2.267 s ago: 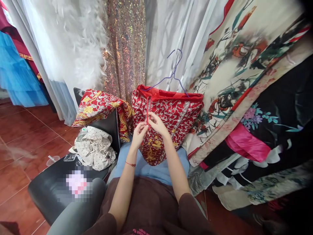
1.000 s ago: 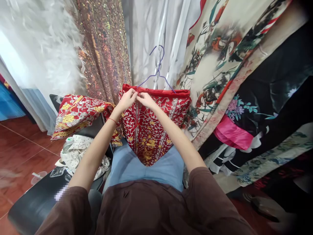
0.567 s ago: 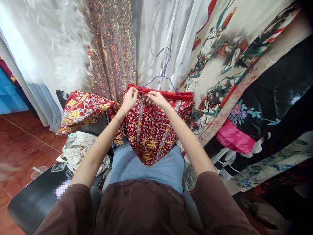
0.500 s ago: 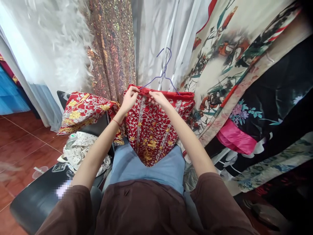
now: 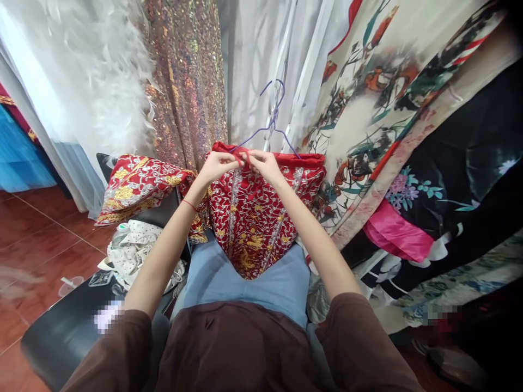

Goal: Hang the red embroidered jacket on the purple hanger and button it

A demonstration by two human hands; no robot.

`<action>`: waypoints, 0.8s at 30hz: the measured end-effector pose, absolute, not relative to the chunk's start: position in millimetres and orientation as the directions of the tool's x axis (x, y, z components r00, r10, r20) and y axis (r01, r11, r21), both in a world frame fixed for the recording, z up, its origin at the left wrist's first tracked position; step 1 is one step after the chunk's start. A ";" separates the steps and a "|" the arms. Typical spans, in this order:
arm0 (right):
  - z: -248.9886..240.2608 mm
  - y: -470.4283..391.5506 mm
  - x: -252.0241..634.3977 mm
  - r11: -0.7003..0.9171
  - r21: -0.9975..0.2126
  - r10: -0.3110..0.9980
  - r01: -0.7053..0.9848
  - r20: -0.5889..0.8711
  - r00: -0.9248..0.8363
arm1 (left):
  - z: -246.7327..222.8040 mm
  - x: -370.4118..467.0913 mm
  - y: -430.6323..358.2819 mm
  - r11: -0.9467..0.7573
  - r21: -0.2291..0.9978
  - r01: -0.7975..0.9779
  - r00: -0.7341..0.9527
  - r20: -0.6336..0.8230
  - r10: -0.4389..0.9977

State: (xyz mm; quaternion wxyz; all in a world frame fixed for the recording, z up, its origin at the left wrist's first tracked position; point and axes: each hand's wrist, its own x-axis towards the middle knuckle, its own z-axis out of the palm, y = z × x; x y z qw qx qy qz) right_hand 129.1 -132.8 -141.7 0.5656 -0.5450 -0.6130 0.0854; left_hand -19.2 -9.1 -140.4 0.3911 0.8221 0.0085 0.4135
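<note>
A red embroidered garment (image 5: 255,218) hangs from a purple hanger (image 5: 272,122), its lower part draped onto the person's lap. Both hands meet at its top edge: the left hand (image 5: 216,165) and right hand (image 5: 263,163) each pinch the red fabric with fingers closed. A second red garment (image 5: 137,185) lies over a black chair (image 5: 61,332) to the left, near a dotted cloth (image 5: 139,253). Patterned robes (image 5: 408,136) hang on the right.

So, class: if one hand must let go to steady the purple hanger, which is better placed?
Probably the right hand: it pinches the red garment almost under the hanger, whose wire slopes down beside it. The left hand sits further away.
</note>
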 end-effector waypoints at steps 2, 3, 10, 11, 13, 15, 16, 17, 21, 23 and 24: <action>-144.6 -129.3 130.0 0.371 -0.613 0.750 0.697 0.641 0.165 | -144.3 -22.2 -5.4 -0.694 0.669 -0.264 0.737 0.604 0.302; -145.6 -128.0 130.7 0.359 -0.545 0.742 0.757 0.659 0.122 | -145.3 -23.8 -3.6 -0.699 0.674 -0.240 0.768 0.572 0.288; -143.9 -126.8 127.2 0.243 -0.179 0.710 0.953 0.702 -0.049 | -145.7 -31.1 -0.3 -0.555 0.815 -0.166 0.863 0.393 0.318; -143.4 -127.3 124.8 0.222 -0.161 0.712 0.962 0.700 -0.047 | -146.8 -31.4 -1.7 -0.506 0.846 -0.170 0.860 0.378 0.342; -143.2 -127.8 119.2 0.183 -0.148 0.711 0.972 0.703 -0.027 | -149.7 -30.9 -4.9 -0.395 0.899 -0.188 0.850 0.350 0.393; -143.9 -127.2 113.6 0.143 -0.169 0.707 0.975 0.707 0.019 | -152.6 -28.5 -7.6 -0.303 0.929 -0.213 0.840 0.333 0.429; -144.2 -126.5 111.2 0.121 -0.188 0.704 0.975 0.708 0.049 | -153.8 -26.8 -8.4 -0.282 0.934 -0.221 0.832 0.331 0.445; -144.5 -125.6 109.2 0.097 -0.207 0.700 0.973 0.709 0.082 | -154.6 -25.0 -8.6 -0.285 0.933 -0.218 0.820 0.334 0.465; -142.7 -123.7 107.7 -0.026 -0.235 0.689 0.972 0.700 0.188 | -153.8 -22.6 -4.7 -0.589 0.807 -0.038 0.672 0.457 0.583; -140.5 -124.7 111.2 -0.115 -0.211 0.695 0.971 0.681 0.230 | -150.1 -25.2 -1.9 -0.739 0.645 0.194 0.568 0.540 0.621; -139.4 -125.5 113.5 -0.162 -0.193 0.698 0.968 0.671 0.250 | -147.4 -26.9 -1.0 -0.765 0.562 0.314 0.530 0.565 0.632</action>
